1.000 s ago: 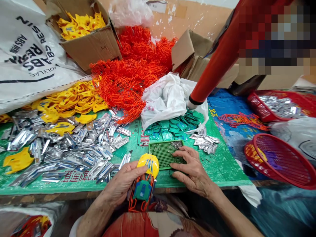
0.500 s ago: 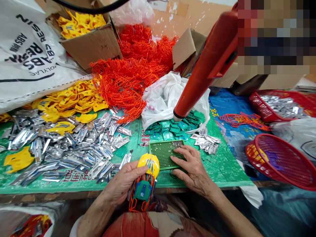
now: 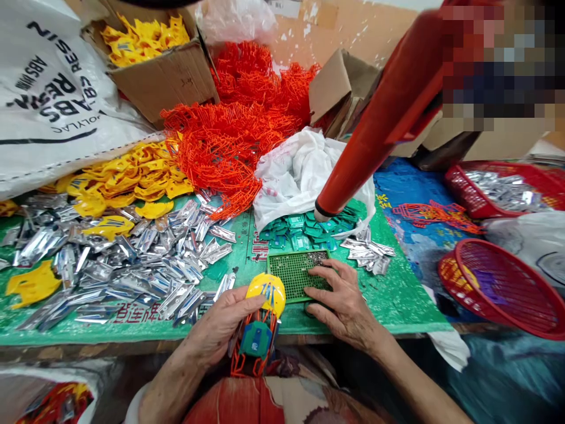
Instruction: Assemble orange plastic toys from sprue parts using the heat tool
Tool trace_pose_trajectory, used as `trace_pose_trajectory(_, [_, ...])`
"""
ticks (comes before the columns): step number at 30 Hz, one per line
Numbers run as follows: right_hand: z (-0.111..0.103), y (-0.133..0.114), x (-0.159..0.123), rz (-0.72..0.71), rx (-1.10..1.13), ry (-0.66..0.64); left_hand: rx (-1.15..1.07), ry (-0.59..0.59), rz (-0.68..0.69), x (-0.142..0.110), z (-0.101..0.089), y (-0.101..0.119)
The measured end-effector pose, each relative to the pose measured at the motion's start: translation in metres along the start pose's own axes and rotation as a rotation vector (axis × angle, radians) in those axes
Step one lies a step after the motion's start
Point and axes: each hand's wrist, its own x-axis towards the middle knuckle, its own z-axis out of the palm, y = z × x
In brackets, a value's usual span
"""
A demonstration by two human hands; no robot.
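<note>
My left hand (image 3: 220, 321) grips a part-built plastic toy near the table's front edge. The toy has a rounded yellow shell (image 3: 266, 296), orange-red rods and a green plate (image 3: 255, 340). My thumb lies on the shell; the fingers underneath are mostly hidden. Over the right side of a shallow green mesh tray (image 3: 286, 277) is my right hand (image 3: 342, 303), fingers apart and nothing visible in them. Tiny metal pieces, perhaps screws, lie at the tray's far right corner. A red, dark-tipped tool (image 3: 371, 135) slants down behind the tray, its tip above a heap of green plates (image 3: 300, 232).
Silver metal-look parts (image 3: 145, 259) and yellow shells (image 3: 128, 176) cover the left. Behind are tangled orange frames (image 3: 229, 135) and a cardboard box (image 3: 172, 76). More silver parts (image 3: 368, 253) lie right of the tray; a red basket (image 3: 512, 288) leans farther right.
My right hand's fingers have shifted slightly left over the tray. The red tool has swung a little to the right. My left hand keeps its hold on the toy.
</note>
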Motion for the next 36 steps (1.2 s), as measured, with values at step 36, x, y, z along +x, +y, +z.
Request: trace_pose_trajectory(36, [-0.005,-0.009,0.015,-0.064,-0.042,-0.029,0.019,0.015,-0.003,0.000,-0.001,-0.001])
